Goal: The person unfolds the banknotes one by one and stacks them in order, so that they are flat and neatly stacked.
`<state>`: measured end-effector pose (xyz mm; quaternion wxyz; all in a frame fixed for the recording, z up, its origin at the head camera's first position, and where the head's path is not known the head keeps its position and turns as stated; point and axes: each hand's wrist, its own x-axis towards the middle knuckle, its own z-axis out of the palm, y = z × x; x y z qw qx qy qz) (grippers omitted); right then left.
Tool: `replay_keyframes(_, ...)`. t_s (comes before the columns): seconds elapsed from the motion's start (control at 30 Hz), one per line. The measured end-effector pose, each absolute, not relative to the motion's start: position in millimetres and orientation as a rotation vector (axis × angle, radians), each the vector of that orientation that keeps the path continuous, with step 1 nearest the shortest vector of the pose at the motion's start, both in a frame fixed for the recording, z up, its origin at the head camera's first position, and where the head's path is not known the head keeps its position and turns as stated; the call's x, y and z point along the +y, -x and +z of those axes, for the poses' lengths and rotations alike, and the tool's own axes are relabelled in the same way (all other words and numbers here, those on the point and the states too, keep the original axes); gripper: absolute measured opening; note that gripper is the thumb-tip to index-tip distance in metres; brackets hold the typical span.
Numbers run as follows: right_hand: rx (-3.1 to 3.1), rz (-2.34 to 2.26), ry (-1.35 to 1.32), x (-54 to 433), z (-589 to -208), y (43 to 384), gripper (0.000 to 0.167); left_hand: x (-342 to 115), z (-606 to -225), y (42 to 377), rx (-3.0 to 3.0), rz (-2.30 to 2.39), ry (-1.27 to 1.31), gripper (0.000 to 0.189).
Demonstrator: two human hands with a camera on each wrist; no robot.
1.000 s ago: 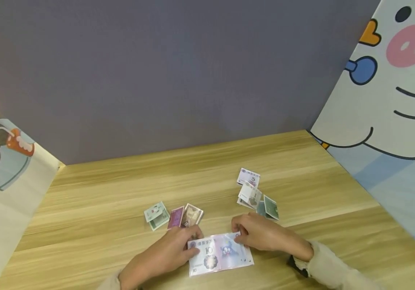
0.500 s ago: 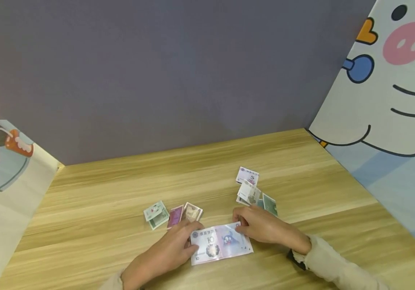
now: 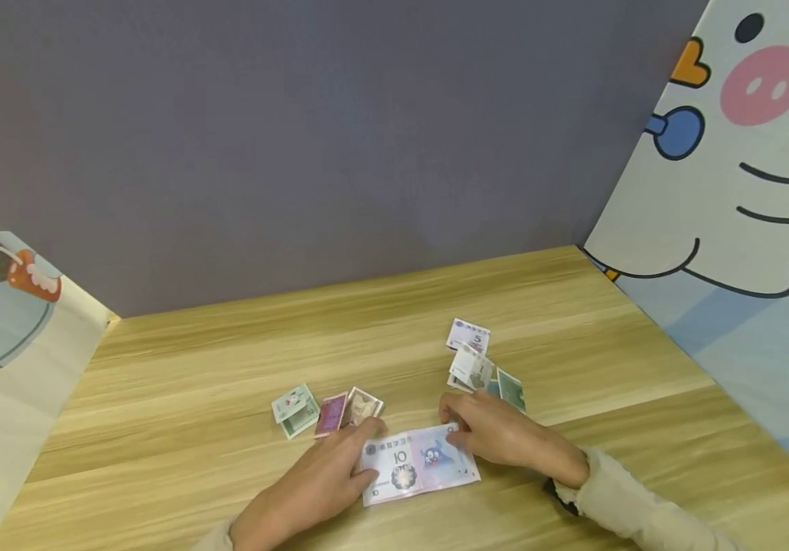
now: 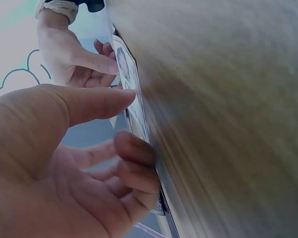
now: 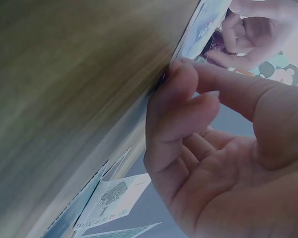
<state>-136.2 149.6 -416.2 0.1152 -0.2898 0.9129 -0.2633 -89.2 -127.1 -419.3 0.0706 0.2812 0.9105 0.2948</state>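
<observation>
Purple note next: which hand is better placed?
Probably the left hand: it sits just beside the purple note. The right hand is farther off, at the other end of the 10 note.

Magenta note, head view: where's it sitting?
In the head view, the magenta note lies on the table left of centre, between the folded pale green note and the brown note, just beyond the left hand.

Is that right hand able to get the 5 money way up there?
Probably yes, if the right hand lets go of the 10 note it seems to pinch. The 5 note has its upper part uncovered, though a folded pale note overlaps its lower edge.
</observation>
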Motion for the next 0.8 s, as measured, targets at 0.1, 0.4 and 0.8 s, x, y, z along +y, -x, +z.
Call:
replay_keyframes(0.1,2.687,-0.774,0.86,149.7,-416.8,135.1,0.015,-125.3,-419.7,89.8,2.714,0.891,-0.913,0.032)
replay_keyframes(0.4,2.688,-0.781,0.887,150.4,-414.9,133.7,0.012,-122.8,-419.6,88.1,2.602,0.886,-0.99,0.014)
replay_keyframes(0.8,2.663,-0.74,0.873,150.6,-412.6,132.8,0.011,-122.3,-420.1,85.1,2.559,0.949,-0.99,0.007)
